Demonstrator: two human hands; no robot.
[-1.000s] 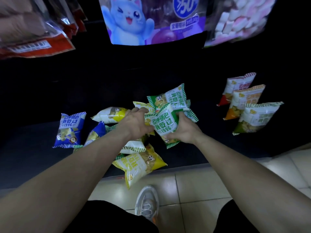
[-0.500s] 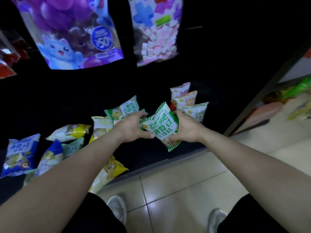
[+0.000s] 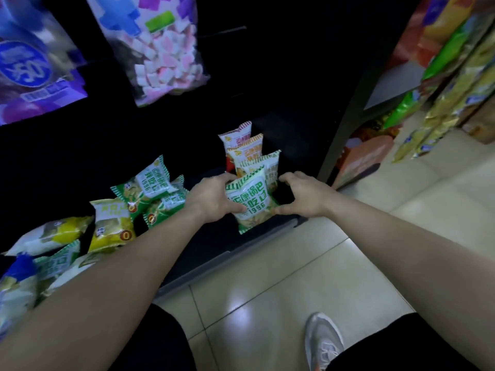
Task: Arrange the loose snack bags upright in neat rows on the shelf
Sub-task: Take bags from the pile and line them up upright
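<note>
- We are standing the green-and-white bag at the front of the upright row, near the right end of the bottom shelf, with its base close to the shelf's front lip.
- Our left hand is gripping it, the thumb lying across the lower front and the fingers curling behind its upper left edge.
- Our right hand is cupping wide beside the bag's right edge. The thumb tip is touching the lower corner and a dark gap is showing between palm and bag, so it is clasping nothing.
- To do this well, we are judging it best to be squaring the bag face-forward and pressing it back against the bag behind. We should then be releasing gently, since a puffy pack is likely tipping easily.
- The bag is showing green Chinese characters above "1996".
- The loose bags lying to the left are carrying similar print.
- The hanging pack is showing a blurred "50".
</note>
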